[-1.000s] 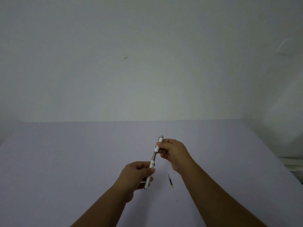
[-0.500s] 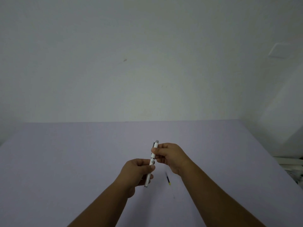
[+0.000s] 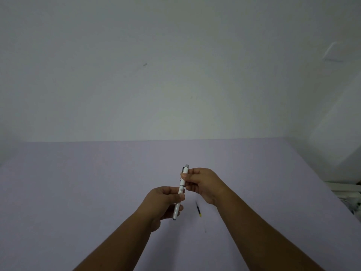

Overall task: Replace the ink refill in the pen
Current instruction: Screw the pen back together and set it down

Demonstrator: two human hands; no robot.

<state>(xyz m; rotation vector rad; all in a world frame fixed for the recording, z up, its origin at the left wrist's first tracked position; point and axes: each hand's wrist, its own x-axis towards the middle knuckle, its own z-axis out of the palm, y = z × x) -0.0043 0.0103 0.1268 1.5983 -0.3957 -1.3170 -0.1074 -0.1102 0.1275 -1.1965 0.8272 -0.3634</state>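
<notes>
Wall (image 3: 175,65): pale, plain, fills the upper half of the view; one small dark mark on it, left of centre.

Surface (image 3: 78,182): flat, pale lilac, runs from the wall toward the camera. Right edge falls away to blurred whitish objects, too indistinct to identify.

Two bare forearms enter from the bottom edge and converge near mid-frame, held above the surface.

Left hand (image 3: 163,204): fingers curled, thumb and fingertips pressed around the lower barrel of the pen. Lower tip of the pen pokes out beneath the fingers.

Right hand (image 3: 201,182): thumb and forefinger pinching the upper section of the pen, just under its top end; other fingers folded in behind.

Pen (image 3: 181,189): white body, silver ring at mid-length, grey top end, dark clip along the upper part. Held nearly upright, leaning slightly to the right at the top, gripped by both hands at once and clear of the surface. The two halves appear joined.

Ink refill (image 3: 198,210): thin dark stick with a yellowish near end, lying loose on the surface just right of the left hand and below the right wrist. Touched by neither hand.
</notes>
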